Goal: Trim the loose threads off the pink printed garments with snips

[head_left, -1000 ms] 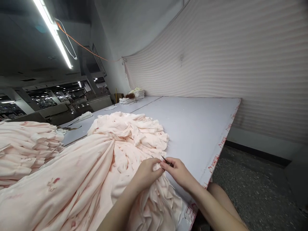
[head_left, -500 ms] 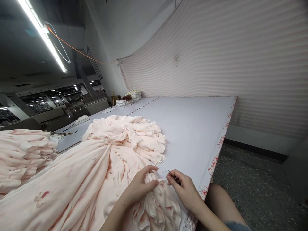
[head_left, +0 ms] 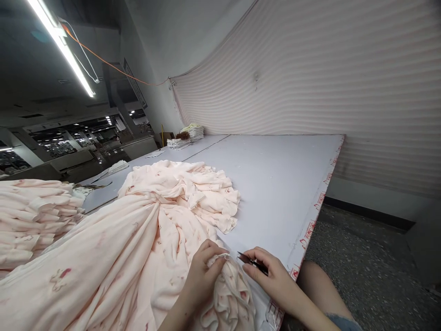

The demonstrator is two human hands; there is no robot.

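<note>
Pale pink fabric (head_left: 117, 248) with small printed figures lies in a large gathered heap over the near part of the table. My left hand (head_left: 201, 273) pinches a whitish edge of this fabric between thumb and fingers. Below that hand, ruffled folds (head_left: 232, 299) hang near the table's front corner. Dark thread snips (head_left: 248, 261) rest in my right hand (head_left: 274, 278), thumb and fingers closed round them. Their pointed tips face left, a short gap from the pinched edge.
Another pile of ruffled pink fabric (head_left: 31, 220) sits at the left. Stacked white pieces (head_left: 179, 143) stand at the far end of the pale table (head_left: 275, 184). A striped cloth sheet (head_left: 310, 82) hangs behind, and grey floor (head_left: 361, 248) shows at right.
My left thumb and fingers have closed on the fabric edge. The snips have turned so that their blades show more, pointing left towards that edge.
</note>
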